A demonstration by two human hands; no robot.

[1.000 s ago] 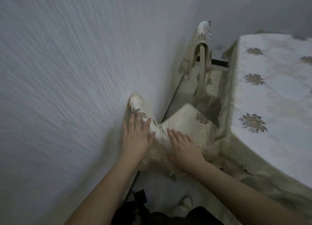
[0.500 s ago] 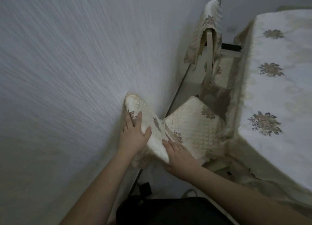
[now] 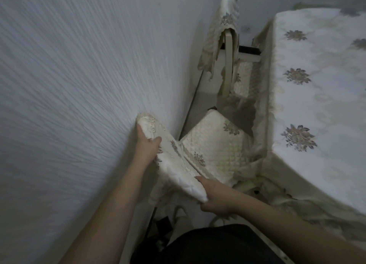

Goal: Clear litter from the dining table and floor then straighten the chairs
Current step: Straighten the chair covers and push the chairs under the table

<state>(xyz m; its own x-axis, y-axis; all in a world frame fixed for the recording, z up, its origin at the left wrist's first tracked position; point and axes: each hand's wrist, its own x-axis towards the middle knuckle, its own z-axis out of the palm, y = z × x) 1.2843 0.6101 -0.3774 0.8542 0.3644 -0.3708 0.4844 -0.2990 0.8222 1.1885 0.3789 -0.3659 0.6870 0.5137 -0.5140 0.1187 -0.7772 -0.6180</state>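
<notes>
Both hands, left hand (image 3: 146,145) and right hand (image 3: 214,197), now grip the chair back (image 3: 174,164) instead of resting flat

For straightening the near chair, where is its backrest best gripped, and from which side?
Grip the near chair's padded backrest at its two top corners, coming from behind the chair, as the left hand and right hand do now. The wall crowds one side and the draped table the other, so probably only the back edge gives room.
</notes>
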